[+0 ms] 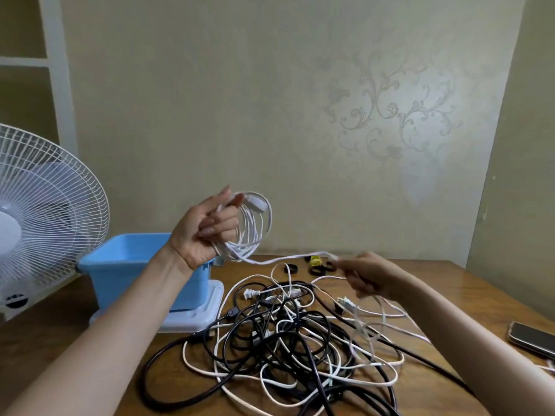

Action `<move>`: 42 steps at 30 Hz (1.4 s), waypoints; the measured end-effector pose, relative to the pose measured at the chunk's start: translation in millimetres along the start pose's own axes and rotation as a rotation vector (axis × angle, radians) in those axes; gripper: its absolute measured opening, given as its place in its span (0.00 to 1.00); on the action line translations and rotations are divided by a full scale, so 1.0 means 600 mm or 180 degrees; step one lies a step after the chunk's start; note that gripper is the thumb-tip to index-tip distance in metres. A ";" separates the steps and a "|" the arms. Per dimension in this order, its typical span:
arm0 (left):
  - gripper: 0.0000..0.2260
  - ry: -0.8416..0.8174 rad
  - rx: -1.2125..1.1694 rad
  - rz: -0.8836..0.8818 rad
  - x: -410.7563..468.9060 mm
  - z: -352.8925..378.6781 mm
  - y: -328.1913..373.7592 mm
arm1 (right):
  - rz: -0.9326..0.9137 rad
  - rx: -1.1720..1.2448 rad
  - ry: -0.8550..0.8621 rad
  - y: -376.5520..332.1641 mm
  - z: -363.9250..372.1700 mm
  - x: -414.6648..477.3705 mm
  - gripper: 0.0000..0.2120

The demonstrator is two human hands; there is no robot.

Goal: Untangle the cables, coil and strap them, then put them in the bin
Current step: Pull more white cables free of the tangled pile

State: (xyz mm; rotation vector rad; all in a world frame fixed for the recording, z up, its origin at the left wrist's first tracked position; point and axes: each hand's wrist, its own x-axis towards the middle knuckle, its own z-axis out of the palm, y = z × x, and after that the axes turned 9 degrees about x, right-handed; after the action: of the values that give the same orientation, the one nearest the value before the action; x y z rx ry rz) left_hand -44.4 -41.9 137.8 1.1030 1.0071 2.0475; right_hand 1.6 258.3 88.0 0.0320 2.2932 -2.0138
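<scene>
Cables [285,340], black and white with round sheaths, lie in one loose tangle across the middle of the brown wooden table [468,298] and reach its near edge. A white two-pin plug [250,293] shows on the tangle's far side. Near the right edge lies a dark, glossy rectangular phone [531,339].

My right hand [369,277], blurred, hovers over the far right part of the tangle with its fingers curled round a white strand. That strand runs left, clear of the table, to the coil of white cable [255,226]. My left hand [204,232] holds this coil up above the table. The palm faces me, the fingers are closed through the loops, and the thumb lies against the top of the coil.

Behind my left wrist, toward the left edge, stands the light blue rectangular plastic bin [120,265], resting on a pale flat lid [207,307]. Toward the far edge, just beyond the tangle, several small black strap rings [290,269] and one yellow strap [315,260] lie close together. At the left edge stands a white fan with a wire grille [45,205]. Behind the table rises a beige wall with a pale scroll pattern [390,115].
</scene>
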 end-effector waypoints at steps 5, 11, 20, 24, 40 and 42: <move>0.15 0.0927 0.1086 -0.0230 0.036 0.031 -0.057 | 0.0284 0.1912 -0.0508 -0.074 0.073 -0.016 0.15; 0.13 0.1671 0.1278 -0.0706 0.070 0.050 -0.091 | -0.0487 0.0476 -0.0520 -0.110 0.125 -0.043 0.14; 0.16 0.2004 0.0765 -0.0461 0.079 0.041 -0.097 | -0.1834 0.0045 0.0127 -0.064 0.163 -0.056 0.15; 0.16 0.1699 0.0224 0.0045 0.056 0.007 -0.057 | -0.1406 -0.0152 -0.0912 -0.036 0.121 -0.048 0.14; 0.19 0.0034 0.0018 -0.0258 0.029 0.055 -0.020 | -0.1771 -0.0072 -0.0816 -0.064 0.085 -0.031 0.54; 0.18 -0.0242 -0.0020 -0.0438 0.039 0.074 -0.034 | -0.1771 -0.0010 -0.0838 -0.097 0.112 -0.031 0.50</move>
State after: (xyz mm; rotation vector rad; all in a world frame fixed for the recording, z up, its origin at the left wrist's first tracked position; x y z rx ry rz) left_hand -14.0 2.4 146.9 1.0697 1.0092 1.8846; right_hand 19.2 184.8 138.3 -0.9063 2.3013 -2.0662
